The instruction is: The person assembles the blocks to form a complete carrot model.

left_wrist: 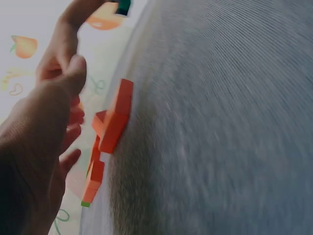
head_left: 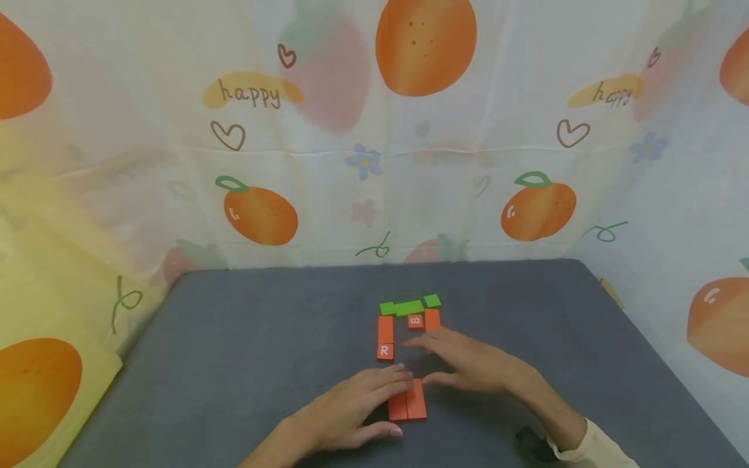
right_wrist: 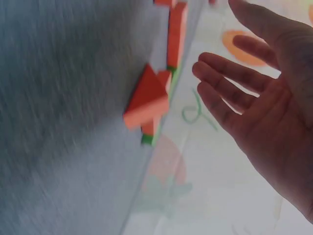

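Observation:
My left hand (head_left: pixel 351 409) reaches over two orange-red oblong blocks (head_left: pixel 417 400) lying side by side on the dark table, its fingers extended over their far end and its thumb apart in front. The right hand (head_left: pixel 474 364) hovers by the right side of the layout, fingers stretched out and partly covering an orange block (head_left: pixel 432 317). In the right wrist view the right hand's fingers (right_wrist: pixel 230 73) are loosely extended with nothing in them. Beyond the hands stand an orange block (head_left: pixel 385 329), a block marked R (head_left: pixel 385 351) and a block marked B (head_left: pixel 415 323).
A row of green blocks (head_left: pixel 409 308) borders the far side of the orange ones. Behind the grey table (head_left: pixel 263 325) hangs a fruit-print cloth (head_left: pixel 328 195). A small dark object (head_left: pixel 532 444) lies beside the right sleeve (head_left: pixel 597 448).

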Motion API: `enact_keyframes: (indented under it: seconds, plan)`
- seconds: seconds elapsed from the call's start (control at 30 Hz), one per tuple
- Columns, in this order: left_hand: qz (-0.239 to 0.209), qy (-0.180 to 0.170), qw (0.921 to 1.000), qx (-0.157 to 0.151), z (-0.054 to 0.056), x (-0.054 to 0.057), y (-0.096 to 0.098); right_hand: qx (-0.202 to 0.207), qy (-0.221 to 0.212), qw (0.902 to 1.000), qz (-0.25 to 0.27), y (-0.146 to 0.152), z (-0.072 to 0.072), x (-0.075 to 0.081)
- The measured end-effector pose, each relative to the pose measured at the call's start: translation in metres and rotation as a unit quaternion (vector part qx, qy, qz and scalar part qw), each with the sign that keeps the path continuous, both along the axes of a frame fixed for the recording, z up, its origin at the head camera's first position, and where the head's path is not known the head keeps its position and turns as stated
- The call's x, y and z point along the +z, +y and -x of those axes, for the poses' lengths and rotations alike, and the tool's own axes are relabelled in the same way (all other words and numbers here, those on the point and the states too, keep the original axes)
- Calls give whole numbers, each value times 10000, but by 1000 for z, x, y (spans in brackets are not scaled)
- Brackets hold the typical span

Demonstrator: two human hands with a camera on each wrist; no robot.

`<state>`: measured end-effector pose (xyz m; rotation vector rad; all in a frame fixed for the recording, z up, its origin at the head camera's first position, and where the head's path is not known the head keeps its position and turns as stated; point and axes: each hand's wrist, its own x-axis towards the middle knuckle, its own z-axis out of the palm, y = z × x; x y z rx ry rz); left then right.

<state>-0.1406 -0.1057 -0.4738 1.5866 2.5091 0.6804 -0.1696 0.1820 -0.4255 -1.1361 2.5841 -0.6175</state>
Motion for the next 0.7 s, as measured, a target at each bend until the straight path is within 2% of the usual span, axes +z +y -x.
enact_keyframes:
  seconds: [0.13,0.27,0.37,0.5,0.63,0.7]
  plan:
    - [490,294,9955,-751,3,3,-10,-140,556,9983,-124,10,16,7]
    - [734,504,9902,-1072,8,4,-12,-244,828,9961,-173,16,34,6]
    - [861,613,9883,-1103,11,4,-13,-239,809,9961,-272,17,44,2]
    - [858,624,9890,-1034,12,4,-12,-172,865,9931,-772,19,48,-4]
    - [718,658,9906,-961,11,3,-10,-522,860,9863,-1309,30,43,-3]
    - [670,687,9910,-934,11,2,-9,-718,1039,9809,-1477,36,42,-1]
